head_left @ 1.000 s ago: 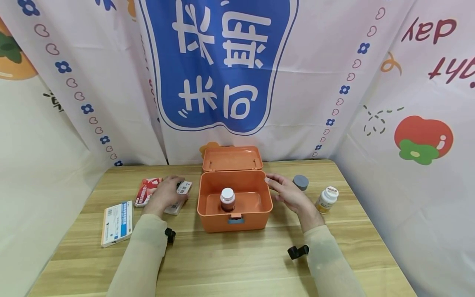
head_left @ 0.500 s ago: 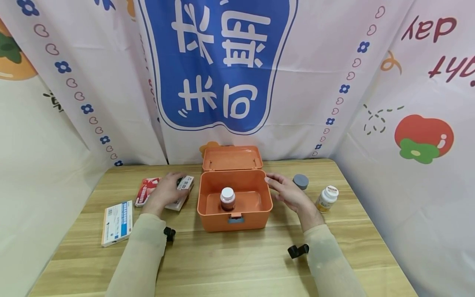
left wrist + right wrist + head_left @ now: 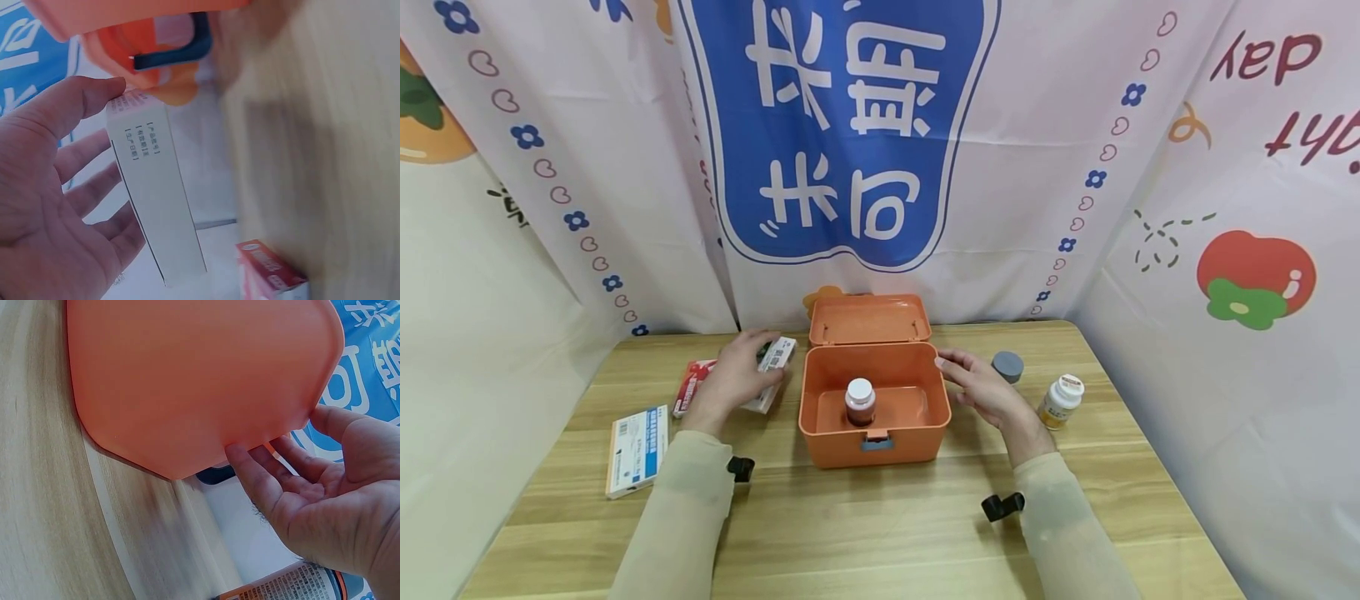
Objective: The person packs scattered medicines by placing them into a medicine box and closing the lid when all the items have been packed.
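My left hand [image 3: 735, 377] grips a white carton [image 3: 777, 355] left of the orange box [image 3: 871, 450]. In the left wrist view the thumb of my left hand [image 3: 59, 181] presses one end of the white carton [image 3: 156, 194], fingers behind it; the carton hangs above the tabletop. My right hand [image 3: 992, 396] touches the orange box's right wall near the back corner. The right wrist view shows the fingertips of my right hand [image 3: 312, 481] against the orange box [image 3: 200, 381]. The box's lid [image 3: 871, 320] is open, and a brown bottle with a white cap [image 3: 860, 402] stands inside.
A red-and-white carton [image 3: 694, 385] lies beside my left hand, and a blue-and-white carton [image 3: 638, 452] lies farther left. Right of my right hand stand a grey-lidded container [image 3: 1007, 367] and a white-capped bottle [image 3: 1062, 402]. A printed curtain [image 3: 1015, 167] hangs behind the table.
My left hand and the white carton have moved toward the table's back and slightly to the right. My right hand and the box have stayed about where they were.
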`<state>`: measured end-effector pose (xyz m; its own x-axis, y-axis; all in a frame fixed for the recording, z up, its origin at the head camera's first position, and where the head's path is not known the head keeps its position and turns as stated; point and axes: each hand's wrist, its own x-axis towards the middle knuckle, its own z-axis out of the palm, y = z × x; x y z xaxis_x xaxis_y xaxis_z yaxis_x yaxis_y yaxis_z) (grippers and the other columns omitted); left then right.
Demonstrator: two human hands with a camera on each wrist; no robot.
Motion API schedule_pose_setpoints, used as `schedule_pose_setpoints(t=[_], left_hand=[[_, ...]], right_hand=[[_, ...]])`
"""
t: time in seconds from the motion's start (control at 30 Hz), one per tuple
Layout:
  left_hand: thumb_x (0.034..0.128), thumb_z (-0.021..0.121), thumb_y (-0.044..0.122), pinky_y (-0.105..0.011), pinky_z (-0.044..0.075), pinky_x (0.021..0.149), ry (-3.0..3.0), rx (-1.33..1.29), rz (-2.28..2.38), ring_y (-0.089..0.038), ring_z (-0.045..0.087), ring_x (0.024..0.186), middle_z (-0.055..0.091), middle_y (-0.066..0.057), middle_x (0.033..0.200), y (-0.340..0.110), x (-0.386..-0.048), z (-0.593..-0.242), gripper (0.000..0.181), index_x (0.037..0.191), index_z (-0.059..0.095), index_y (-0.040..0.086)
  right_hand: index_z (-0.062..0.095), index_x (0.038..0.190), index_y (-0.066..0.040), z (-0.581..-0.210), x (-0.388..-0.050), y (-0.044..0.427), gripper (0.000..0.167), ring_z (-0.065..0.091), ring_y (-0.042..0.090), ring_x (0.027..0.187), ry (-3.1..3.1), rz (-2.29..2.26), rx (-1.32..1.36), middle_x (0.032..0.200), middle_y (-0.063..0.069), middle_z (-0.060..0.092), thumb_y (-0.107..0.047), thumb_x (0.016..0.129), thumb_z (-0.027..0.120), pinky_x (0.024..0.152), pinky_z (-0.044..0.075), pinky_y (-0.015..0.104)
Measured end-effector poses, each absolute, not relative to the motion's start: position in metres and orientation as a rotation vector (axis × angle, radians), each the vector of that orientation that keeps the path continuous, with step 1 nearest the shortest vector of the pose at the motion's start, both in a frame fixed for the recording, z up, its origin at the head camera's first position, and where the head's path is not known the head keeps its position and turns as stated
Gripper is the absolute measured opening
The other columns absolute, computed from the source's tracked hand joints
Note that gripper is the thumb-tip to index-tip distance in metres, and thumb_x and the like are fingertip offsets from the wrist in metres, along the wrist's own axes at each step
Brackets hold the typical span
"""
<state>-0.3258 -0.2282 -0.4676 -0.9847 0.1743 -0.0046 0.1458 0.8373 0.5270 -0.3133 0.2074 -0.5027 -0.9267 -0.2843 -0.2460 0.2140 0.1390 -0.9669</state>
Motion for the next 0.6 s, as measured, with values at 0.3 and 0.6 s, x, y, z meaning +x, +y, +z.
schedule_pose_setpoints(t=[0.3, 0.6], left_hand=[[0.1077, 0.082, 0.03, -0.081, 0.039, 0.137, 2.974, 0.288, 0.909, -0.059, 0.042, 0.168, 0.035, -0.027, 0.189, -0.218, -0.321, -0.445, 0.081, 0.179, 0.048, 0.01], [0.1092, 0.082, 0.031, -0.078, 0.044, 0.134, 2.972, 0.336, 1.015, -0.055, 0.047, 0.166, 0.035, -0.023, 0.191, -0.209, -0.314, -0.431, 0.079, 0.178, 0.05, 0.012]], right_hand=[[0.043, 0.18, -0.005, -0.504, -0.313, 0.208, 0.065, 0.046, 0.039, 0.174, 2.054, -1.837, -0.085, 0.185, 0.021, 0.047, -0.037, 0.125, 0.057, 0.118, 0.059, 0.031], [0.045, 0.179, -0.007, -0.502, -0.313, 0.208, 0.061, 0.048, 0.037, 0.171, 2.055, -1.834, -0.075, 0.183, 0.02, 0.05, -0.035, 0.126, 0.056, 0.103, 0.061, 0.021]])
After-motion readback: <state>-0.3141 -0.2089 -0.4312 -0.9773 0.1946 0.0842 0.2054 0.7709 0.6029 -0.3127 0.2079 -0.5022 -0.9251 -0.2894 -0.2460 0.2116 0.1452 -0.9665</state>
